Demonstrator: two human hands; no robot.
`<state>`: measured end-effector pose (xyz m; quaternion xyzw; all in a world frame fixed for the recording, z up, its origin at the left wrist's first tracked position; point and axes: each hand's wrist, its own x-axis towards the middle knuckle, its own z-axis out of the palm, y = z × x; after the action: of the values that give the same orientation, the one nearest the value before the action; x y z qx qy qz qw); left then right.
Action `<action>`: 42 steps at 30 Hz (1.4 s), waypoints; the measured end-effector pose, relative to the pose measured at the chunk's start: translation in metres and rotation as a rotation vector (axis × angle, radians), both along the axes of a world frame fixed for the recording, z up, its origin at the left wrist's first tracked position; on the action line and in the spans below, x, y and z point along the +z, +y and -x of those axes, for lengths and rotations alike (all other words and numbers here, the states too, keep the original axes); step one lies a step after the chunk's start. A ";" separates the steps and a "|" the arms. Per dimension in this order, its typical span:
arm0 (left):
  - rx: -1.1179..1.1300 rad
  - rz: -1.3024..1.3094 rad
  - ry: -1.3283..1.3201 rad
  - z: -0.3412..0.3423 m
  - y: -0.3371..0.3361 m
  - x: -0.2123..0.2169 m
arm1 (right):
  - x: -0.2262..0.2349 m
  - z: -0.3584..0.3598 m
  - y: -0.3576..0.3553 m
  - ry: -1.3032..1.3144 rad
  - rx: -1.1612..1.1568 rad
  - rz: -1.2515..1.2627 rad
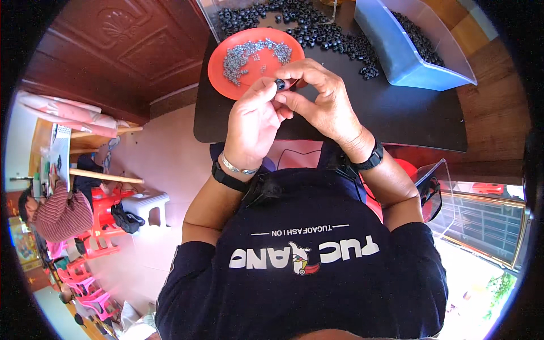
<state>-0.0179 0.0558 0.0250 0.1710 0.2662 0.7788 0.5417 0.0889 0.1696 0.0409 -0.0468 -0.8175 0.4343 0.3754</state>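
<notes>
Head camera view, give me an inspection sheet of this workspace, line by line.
Surface: dark tabletop, partly covered with loose parts.
Job's things: small black ring pinched between the fingertips of both hands; orange plate holding small grey metal pieces; heap of black rings spread behind it.
Clutter: blue bin with a clear wall, more black rings inside.
Grippers: left hand and right hand meet at the ring above the table edge; dark bands on both wrists.
Cables: thin dark cord below the wrists.
Surroundings: wooden door; another person seated at a far table; red and pink plastic stools.
</notes>
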 end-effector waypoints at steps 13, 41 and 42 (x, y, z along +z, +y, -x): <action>-0.027 -0.045 0.212 0.003 -0.001 -0.010 | 0.002 -0.005 0.006 -0.004 0.022 -0.089; -0.019 -0.135 0.391 0.018 -0.018 -0.019 | 0.001 -0.009 0.150 -0.647 -0.211 -0.432; -0.017 -0.134 0.390 0.018 -0.018 -0.018 | 0.001 -0.005 0.149 -0.639 -0.247 -0.525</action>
<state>-0.0357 0.0376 0.0067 0.3565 0.3122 0.7424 0.4736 0.0941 0.3188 0.0416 -0.1794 -0.9636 0.1272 0.1519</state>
